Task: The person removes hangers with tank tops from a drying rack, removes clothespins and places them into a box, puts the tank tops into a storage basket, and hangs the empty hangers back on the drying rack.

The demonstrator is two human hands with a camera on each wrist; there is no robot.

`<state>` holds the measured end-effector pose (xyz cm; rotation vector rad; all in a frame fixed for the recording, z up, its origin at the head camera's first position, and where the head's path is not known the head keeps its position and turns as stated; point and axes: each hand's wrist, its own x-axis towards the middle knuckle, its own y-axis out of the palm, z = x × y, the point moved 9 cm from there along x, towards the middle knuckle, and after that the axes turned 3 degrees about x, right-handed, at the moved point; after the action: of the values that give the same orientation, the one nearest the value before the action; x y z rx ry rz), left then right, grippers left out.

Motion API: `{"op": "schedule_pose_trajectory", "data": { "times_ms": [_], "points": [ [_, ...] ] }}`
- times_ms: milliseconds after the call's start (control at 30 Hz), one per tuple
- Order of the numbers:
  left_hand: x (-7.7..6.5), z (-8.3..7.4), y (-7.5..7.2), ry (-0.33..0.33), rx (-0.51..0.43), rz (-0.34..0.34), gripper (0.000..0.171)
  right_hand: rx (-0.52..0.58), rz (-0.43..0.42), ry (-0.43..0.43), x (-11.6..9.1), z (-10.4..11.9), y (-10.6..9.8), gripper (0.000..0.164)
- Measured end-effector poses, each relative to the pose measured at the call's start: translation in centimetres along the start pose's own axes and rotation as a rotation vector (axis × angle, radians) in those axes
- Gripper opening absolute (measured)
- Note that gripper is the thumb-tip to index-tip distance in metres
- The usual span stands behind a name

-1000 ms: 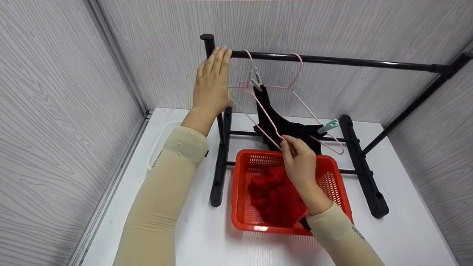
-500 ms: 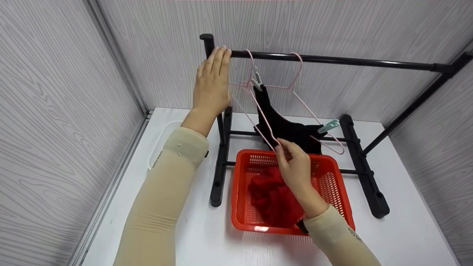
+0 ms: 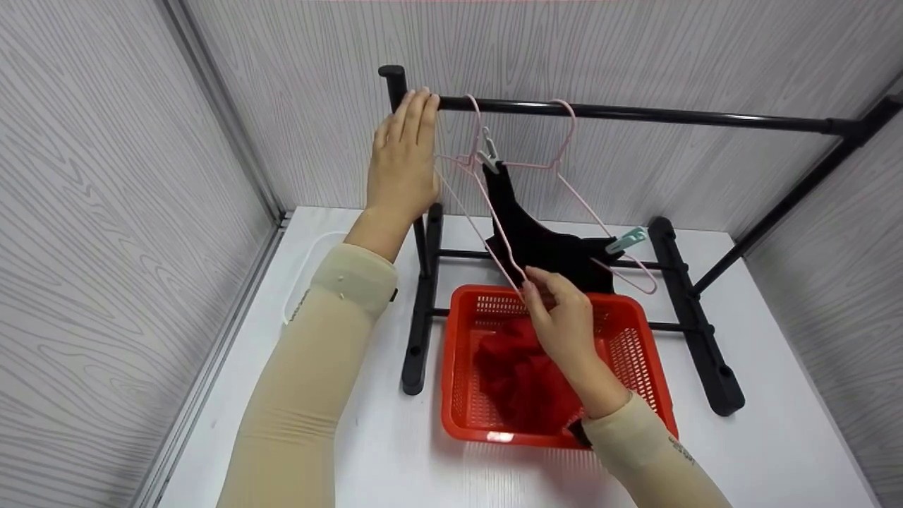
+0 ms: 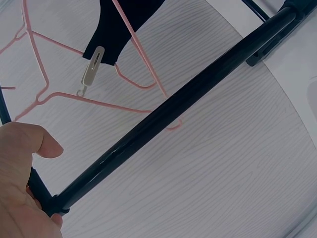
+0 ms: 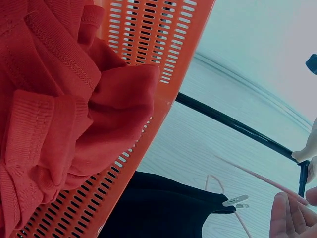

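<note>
My left hand (image 3: 402,162) grips the left end of the black clothes rack (image 3: 670,114), fingers over the corner where rail meets post. In the left wrist view its thumb sticks out beside the bar. A bare pink hanger (image 3: 494,219) hooks on the rail near that hand. Thumb and fingers of my right hand (image 3: 564,317) pinch its lower corner, above the basket's back rim. Further right hangs a second pink hanger (image 3: 582,203) bearing a black garment (image 3: 557,257), held by a grey clothespin (image 3: 489,159) and a green clothespin (image 3: 626,241).
A red plastic basket (image 3: 452,367) stands on the white table between the rack's feet, with a crumpled red garment (image 3: 525,374) inside. Left of the rack lies a white-rimmed object (image 3: 302,271), partly behind my left arm. Wood-patterned walls close in the back and sides.
My right hand has shifted left and slightly down, swinging the bare hanger's lower corner with it. The left hand stays on the rack's corner.
</note>
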<state>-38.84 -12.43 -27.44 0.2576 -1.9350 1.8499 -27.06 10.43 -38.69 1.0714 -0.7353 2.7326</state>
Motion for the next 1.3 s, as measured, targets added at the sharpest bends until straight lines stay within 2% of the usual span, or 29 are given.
{"op": "schedule_pose_trajectory", "data": {
  "times_ms": [200, 633, 1067, 1300],
  "points": [
    [0.0, 0.1, 0.0, 0.004, -0.01, -0.019, 0.073, -0.013, 0.002, -0.02, -0.1, 0.4, -0.1, 0.019],
    [0.0, 0.1, 0.0, 0.005, 0.011, -0.011, 0.082, 0.017, 0.006, -0.035, -0.1, 0.8, -0.5, 0.019],
    [0.0, -0.2, -0.1, 0.006, -0.025, -0.019, 0.084, 0.038, -0.008, -0.03, -0.4, 0.6, -1.9, 0.02],
    [-0.1, 0.1, 0.0, 0.009, -0.004, -0.009, 0.085, 0.027, -0.021, -0.047, -0.2, 0.7, -2.6, 0.019]
  ]
}}
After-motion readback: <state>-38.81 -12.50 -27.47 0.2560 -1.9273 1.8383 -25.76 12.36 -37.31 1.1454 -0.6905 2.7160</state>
